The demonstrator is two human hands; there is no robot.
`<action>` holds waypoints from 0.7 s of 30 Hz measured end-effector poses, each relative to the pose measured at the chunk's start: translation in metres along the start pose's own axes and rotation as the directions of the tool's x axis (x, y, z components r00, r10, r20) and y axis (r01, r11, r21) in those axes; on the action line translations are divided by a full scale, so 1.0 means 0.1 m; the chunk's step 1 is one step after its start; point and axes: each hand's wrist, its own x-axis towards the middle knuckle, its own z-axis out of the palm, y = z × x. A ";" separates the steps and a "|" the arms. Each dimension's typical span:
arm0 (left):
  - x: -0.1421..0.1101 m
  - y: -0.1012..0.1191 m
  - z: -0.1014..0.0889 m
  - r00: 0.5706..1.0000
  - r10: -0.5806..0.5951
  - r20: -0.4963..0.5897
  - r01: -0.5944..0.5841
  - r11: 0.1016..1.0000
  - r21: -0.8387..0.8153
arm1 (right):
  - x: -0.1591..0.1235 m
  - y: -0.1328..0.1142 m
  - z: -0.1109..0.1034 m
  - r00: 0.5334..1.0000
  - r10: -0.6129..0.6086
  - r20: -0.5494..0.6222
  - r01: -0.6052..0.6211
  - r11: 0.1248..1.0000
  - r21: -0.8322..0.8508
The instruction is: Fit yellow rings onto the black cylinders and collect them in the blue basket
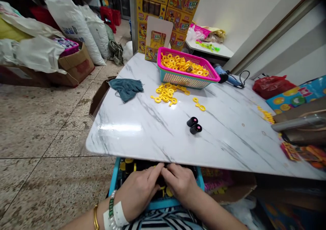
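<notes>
Both hands are down in a blue basket point(115, 177) on my lap, below the front edge of the white marble table point(142, 128). My left hand point(139, 191) and my right hand point(179, 184) meet fingertip to fingertip, pinched round a small dark piece I cannot make out. Black and yellow parts point(127, 165) lie in the basket. On the table stand two short black cylinders point(194, 125) with pink tops. Further back lies a heap of yellow rings point(166, 94).
A pink and teal basket point(187, 77) full of yellow rings stands at the back. A grey-blue cloth point(126, 88) lies back left. A blue hair dryer point(226, 78), a red bag point(272, 85) and packaging point(303, 121) crowd the right. Boxes and sacks stand on the floor.
</notes>
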 end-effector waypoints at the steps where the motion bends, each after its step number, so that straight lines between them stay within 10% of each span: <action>1: -0.02 -0.03 0.03 1.000 -0.001 -0.018 0.000 1.000 -0.008 | 0.01 0.02 0.05 1.000 -0.029 -0.005 0.029 0.997 -0.073; 9: 0.03 0.00 -0.15 0.970 0.117 -0.213 -0.147 0.980 -0.131 | 0.08 0.11 -0.53 0.981 -0.123 -0.153 0.139 0.986 0.094; 11: 0.17 0.04 -0.24 0.955 0.081 -0.285 -0.137 0.974 -0.181 | 0.12 0.37 -0.79 0.926 0.108 -0.362 -0.084 0.993 0.081; 13: 0.41 0.07 -0.32 0.944 0.019 -0.330 -0.105 0.964 -0.245 | 0.20 0.73 -0.96 0.750 0.448 -0.487 -0.408 0.892 0.194; 16: 0.87 0.11 -0.34 0.944 -0.080 -0.320 -0.021 0.953 -0.301 | 0.35 1.18 -1.01 0.582 0.774 -0.248 -0.581 0.609 0.540; 21: 1.36 0.14 -0.27 0.958 -0.173 -0.230 0.094 0.944 -0.317 | 0.38 1.07 -0.82 0.630 0.774 0.057 -0.569 0.410 0.713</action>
